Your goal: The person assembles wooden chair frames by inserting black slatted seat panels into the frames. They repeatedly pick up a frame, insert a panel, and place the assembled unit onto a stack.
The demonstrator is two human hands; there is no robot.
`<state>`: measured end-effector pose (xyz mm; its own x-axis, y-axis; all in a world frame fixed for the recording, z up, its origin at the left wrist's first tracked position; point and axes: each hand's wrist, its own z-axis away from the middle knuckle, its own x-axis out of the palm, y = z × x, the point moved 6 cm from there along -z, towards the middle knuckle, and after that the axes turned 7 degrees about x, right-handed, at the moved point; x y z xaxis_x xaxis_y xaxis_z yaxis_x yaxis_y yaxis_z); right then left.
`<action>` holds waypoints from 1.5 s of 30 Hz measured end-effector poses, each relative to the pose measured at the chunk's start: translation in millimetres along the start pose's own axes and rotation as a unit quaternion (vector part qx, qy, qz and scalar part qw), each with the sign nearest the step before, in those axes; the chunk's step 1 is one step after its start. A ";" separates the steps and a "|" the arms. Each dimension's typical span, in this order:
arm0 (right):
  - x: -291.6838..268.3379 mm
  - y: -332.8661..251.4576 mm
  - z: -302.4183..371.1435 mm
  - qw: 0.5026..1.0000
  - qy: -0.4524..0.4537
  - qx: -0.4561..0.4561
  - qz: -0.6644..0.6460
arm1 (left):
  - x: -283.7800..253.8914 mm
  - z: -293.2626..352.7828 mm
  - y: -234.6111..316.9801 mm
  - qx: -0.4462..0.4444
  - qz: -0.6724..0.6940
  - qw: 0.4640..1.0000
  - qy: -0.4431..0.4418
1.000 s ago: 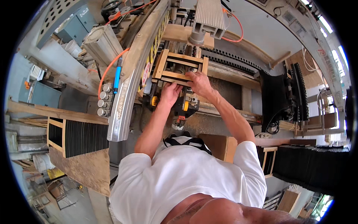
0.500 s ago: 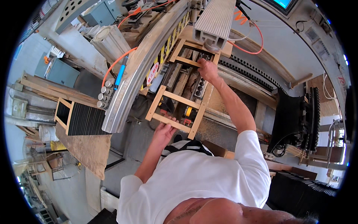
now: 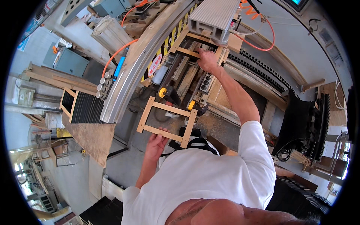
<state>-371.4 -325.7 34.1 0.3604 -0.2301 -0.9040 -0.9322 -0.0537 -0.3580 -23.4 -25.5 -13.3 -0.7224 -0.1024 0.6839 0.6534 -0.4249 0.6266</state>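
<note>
A small wooden frame [image 3: 171,109], four-sided with short bar ends sticking out, is held by its near bar in my left hand [image 3: 155,145]. The fingers close on that bar, and the frame hangs in front of my body, short of the machine. Farther off, my right hand [image 3: 209,62] grips the near bar of a second wooden frame [image 3: 187,52], which lies on the machine bed under a grey ribbed beam [image 3: 210,18]. Part of this far frame is hidden by the beam and the hand.
Two yellow wheels [image 3: 162,92] stand at the machine's near end. A metal rail [image 3: 129,71] with warning stripes runs along the left, beside an orange hose [image 3: 122,49]. More dark-slatted frames [image 3: 88,108] are stacked at left. Sawdust lies on the right-hand bed [image 3: 221,93].
The left-hand frame has come toward me and away from the far frame, uncovering the yellow wheels. My right hand has shifted slightly farther away with the far frame.
</note>
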 end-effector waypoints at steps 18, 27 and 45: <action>-2.1 5.1 -2.5 0.999 -0.030 -0.012 -0.018 | -23.7 38.0 29.4 0.067 0.020 0.995 0.075; -10.1 -6.2 5.5 0.998 -0.040 0.012 -0.041 | -74.4 89.6 157.1 0.257 -0.111 0.950 0.139; -61.9 -145.5 111.1 0.963 0.111 0.106 -0.220 | -231.9 2.9 547.2 0.318 -0.247 0.901 0.160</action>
<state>-254.3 -195.8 116.1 0.6806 -0.4337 -0.5904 -0.6548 0.0012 -0.7558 502.3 -231.7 172.0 -0.9227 -0.3387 0.1843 0.1586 0.1023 0.9820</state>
